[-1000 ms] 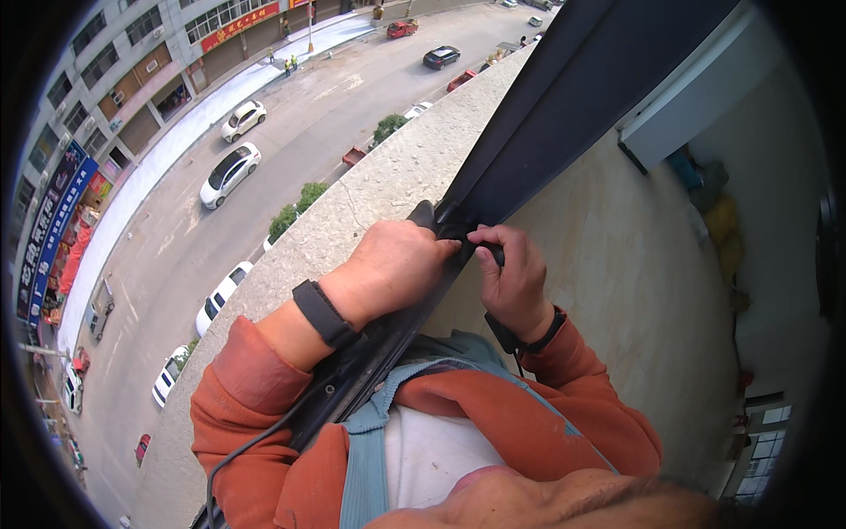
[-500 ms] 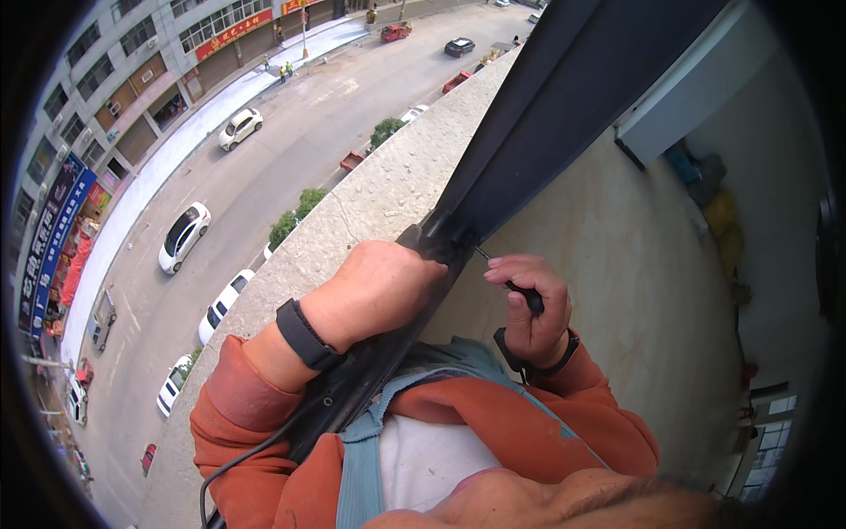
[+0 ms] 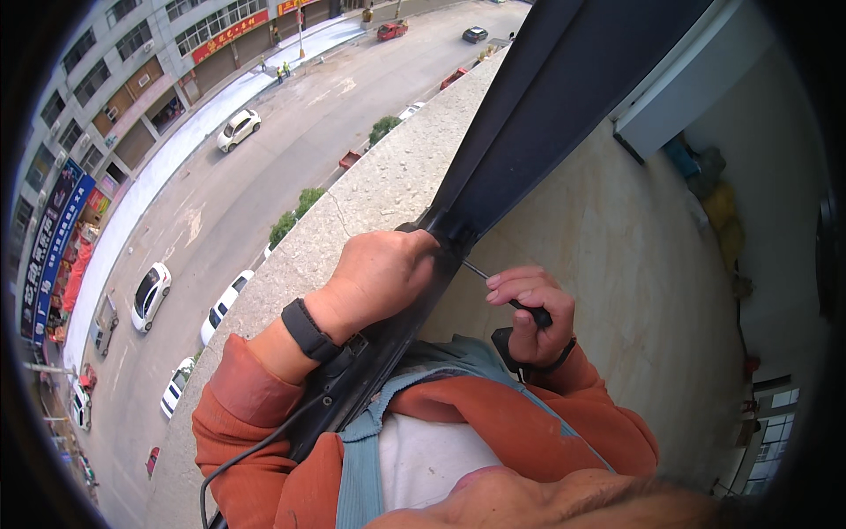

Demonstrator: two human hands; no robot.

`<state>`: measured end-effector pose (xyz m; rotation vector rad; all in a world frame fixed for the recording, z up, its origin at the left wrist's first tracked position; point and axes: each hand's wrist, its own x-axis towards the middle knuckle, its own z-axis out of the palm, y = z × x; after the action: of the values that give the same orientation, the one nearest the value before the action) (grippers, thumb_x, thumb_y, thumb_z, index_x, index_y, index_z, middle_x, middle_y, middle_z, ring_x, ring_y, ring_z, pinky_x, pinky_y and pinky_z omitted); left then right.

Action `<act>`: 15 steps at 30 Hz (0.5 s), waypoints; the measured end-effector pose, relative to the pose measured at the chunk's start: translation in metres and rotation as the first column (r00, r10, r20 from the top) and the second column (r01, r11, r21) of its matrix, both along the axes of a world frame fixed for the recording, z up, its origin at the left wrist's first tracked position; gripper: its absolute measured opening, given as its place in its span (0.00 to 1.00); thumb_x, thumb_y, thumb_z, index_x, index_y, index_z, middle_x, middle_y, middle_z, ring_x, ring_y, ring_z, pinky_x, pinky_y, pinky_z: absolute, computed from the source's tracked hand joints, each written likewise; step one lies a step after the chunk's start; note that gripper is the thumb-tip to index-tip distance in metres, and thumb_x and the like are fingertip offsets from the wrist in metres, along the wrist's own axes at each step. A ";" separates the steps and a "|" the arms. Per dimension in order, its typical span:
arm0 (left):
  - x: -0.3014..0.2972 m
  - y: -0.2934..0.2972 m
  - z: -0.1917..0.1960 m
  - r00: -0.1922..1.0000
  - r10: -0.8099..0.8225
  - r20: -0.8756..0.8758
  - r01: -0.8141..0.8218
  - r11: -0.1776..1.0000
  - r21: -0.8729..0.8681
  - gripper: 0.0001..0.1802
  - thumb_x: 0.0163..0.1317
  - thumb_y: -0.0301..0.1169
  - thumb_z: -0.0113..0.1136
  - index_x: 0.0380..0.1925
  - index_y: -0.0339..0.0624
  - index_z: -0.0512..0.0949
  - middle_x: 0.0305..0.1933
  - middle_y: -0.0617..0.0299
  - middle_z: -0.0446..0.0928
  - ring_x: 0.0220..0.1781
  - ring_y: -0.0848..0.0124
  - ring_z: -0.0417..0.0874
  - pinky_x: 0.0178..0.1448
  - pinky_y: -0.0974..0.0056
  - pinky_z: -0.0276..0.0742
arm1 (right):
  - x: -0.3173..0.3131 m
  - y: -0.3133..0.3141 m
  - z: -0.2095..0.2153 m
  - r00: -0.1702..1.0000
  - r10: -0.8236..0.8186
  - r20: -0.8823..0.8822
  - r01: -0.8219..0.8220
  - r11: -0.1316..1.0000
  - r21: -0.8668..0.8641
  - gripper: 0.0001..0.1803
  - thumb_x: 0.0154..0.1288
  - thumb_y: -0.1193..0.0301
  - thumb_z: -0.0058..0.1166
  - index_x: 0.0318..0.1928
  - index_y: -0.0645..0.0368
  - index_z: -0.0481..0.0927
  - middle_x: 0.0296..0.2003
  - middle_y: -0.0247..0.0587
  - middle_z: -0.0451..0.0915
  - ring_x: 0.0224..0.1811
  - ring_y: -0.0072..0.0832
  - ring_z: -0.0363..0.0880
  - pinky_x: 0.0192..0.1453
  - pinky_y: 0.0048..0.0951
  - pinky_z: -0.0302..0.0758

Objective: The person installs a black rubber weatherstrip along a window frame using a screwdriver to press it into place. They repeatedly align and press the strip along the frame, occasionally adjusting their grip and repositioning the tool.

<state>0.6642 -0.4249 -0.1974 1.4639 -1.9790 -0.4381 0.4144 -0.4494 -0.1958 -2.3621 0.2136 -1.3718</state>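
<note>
A long dark metal frame rail runs from the upper right down to my chest, lying along a stone ledge. My left hand wraps over the rail's lower part, just below a dark joint piece. My right hand is closed around the black handle of a screwdriver, whose thin shaft points up-left toward the joint. The tip looks close to the rail's right side; contact is unclear. Both wrists wear black bands.
The speckled concrete ledge top drops off on the left to a street far below with parked and moving cars. A beige stone wall face lies right of the rail. A thin black cable hangs by my left sleeve.
My right hand has drawn back from the rail joint toward the lower right, now holding the screwdriver away from it. My left hand stays clamped on the rail. Cars on the street have moved.
</note>
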 end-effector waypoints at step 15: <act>-0.004 -0.004 -0.005 0.998 0.040 -0.038 -0.041 0.999 -0.014 0.22 0.66 0.37 0.71 0.59 0.46 0.81 0.39 0.48 0.87 0.41 0.46 0.89 0.46 0.50 0.84 | 0.013 -0.029 -0.030 0.990 -0.088 -0.108 0.067 0.981 -0.180 0.16 0.70 0.83 0.60 0.54 0.63 0.72 0.43 0.51 0.84 0.46 0.51 0.87 0.49 0.46 0.87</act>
<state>0.6607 -0.4286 -0.2022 1.4737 -1.9156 -0.4299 0.4272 -0.4779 -0.2258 -2.6081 0.2279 -1.3401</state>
